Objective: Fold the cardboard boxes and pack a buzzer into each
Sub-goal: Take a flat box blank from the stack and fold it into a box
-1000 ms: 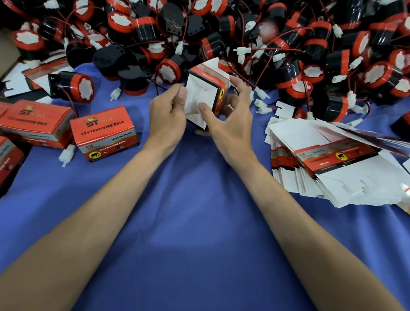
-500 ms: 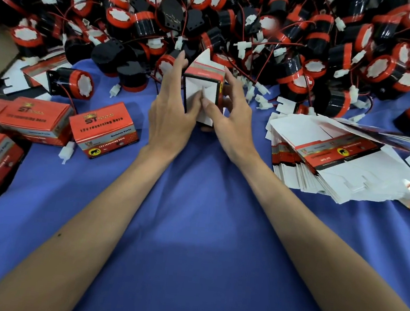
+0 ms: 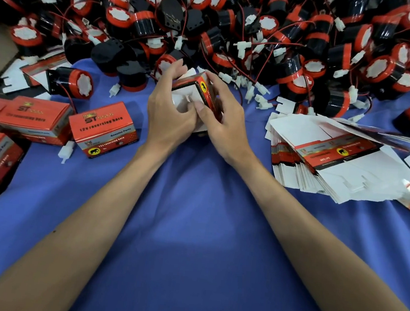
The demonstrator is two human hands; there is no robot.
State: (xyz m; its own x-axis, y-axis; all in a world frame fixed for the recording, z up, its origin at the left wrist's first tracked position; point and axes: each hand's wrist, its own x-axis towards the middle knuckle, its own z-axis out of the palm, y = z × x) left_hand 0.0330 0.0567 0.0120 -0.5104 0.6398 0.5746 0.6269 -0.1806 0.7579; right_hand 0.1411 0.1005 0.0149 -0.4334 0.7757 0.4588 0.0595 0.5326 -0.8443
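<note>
Folding is under way, and I judge the end flaps are being closed.

Far left: closed red boxes lie on the blue cloth. A loose buzzer lies on its side just behind them.

Centre: the left hand curls round the near-left side of the half-formed box, thumb pressed onto the white flaps. The box is held off the cloth, tilted, at the front edge of the buzzer heap. The right hand wraps its fingers over the red printed side, and its thumb meets the other thumb on the flaps. Both hands grip firmly, with neither spread open.

Advice for this step:
- Brace the walls square with the fingers before pushing, or the tube will skew.
- Seat the side flaps first, then drive the tuck tab fully into its slot.
- Press along the crease, not mid-panel, because thin card will probably dent.
- Whether the far end is open cannot be told from here. Check before loading a buzzer.

Right: a stack of flat blanks is fanned out, well apart from the hands.
</note>
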